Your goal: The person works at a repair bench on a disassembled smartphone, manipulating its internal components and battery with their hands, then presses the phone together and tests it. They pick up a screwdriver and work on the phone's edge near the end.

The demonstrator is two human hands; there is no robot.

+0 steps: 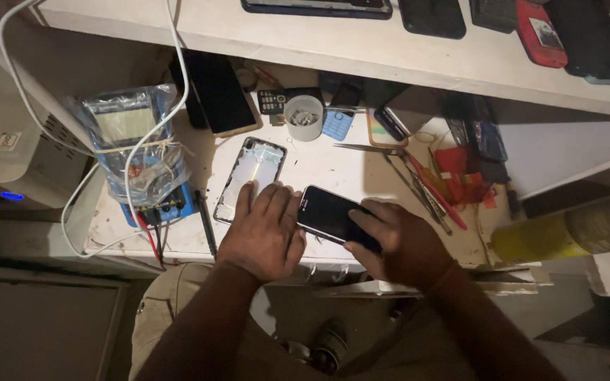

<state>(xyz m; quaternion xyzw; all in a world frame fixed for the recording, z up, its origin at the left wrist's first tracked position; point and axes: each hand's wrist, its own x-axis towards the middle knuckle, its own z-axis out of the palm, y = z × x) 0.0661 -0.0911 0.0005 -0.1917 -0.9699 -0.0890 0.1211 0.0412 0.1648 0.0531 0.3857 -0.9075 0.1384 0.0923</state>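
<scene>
- Right hand [397, 243] grips the black smartphone [326, 212] near the workbench's [319, 166] front edge; a slip could drop it off.
- Left hand [266, 226], flat and released, could knock the phone frame [252, 176].

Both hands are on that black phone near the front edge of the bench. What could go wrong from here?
1. The black phone lies close to the bench front edge, held by the left hand and right hand; a slip might send it off.
2. The bare phone frame lies under the left fingertips; leaning on it may bend it.
3. The tweezers and small-parts cup sit just behind; a backward sweep might scatter them.
</scene>
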